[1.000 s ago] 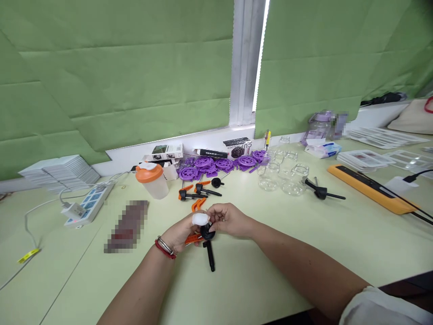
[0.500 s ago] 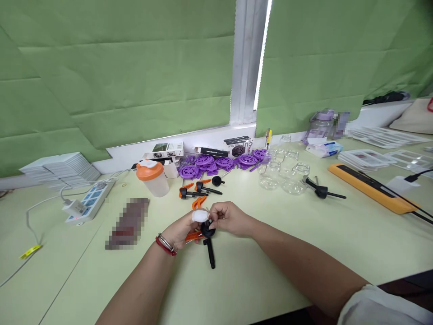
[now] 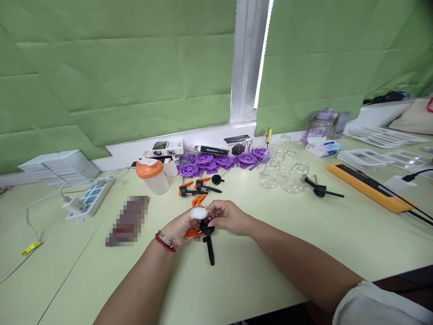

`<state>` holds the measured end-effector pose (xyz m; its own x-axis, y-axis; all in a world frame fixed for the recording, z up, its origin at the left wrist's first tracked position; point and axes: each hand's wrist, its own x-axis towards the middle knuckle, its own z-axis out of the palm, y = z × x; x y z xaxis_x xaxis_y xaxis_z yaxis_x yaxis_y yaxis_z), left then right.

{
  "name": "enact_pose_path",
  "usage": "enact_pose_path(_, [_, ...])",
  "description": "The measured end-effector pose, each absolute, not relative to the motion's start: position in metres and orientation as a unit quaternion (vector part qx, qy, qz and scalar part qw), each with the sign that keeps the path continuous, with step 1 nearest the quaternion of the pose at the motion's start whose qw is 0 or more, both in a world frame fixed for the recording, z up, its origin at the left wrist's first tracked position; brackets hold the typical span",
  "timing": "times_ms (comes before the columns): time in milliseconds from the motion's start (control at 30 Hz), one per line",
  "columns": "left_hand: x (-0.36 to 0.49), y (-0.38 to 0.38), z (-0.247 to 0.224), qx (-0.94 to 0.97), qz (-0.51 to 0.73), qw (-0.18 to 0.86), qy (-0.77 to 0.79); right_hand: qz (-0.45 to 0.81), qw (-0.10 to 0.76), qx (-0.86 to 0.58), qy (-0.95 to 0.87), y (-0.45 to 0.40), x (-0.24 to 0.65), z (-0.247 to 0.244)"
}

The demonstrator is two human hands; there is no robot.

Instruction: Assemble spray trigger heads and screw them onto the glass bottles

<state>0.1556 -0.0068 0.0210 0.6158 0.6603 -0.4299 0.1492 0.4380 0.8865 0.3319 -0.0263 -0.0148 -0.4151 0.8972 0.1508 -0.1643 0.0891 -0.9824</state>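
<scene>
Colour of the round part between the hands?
The round part is black; it shows best in the head view, the only one.

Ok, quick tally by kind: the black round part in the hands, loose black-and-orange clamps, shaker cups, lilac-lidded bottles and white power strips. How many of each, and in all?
Black round part, between left hand and right hand: 1
Black-and-orange clamps: 2
Orange-lidded shaker cup: 1
Lilac-lidded bottle: 1
White power strip: 1
Total: 6
</scene>
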Motion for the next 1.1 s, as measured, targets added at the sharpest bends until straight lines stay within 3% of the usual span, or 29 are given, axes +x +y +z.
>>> enact_pose_path(1100, [0.1541, -0.0025, 0.0160, 0.497, 0.174, 0.751, 0.399, 0.592, 0.426, -0.309, -0.610, -0.0244, 0.3336, -0.0174])
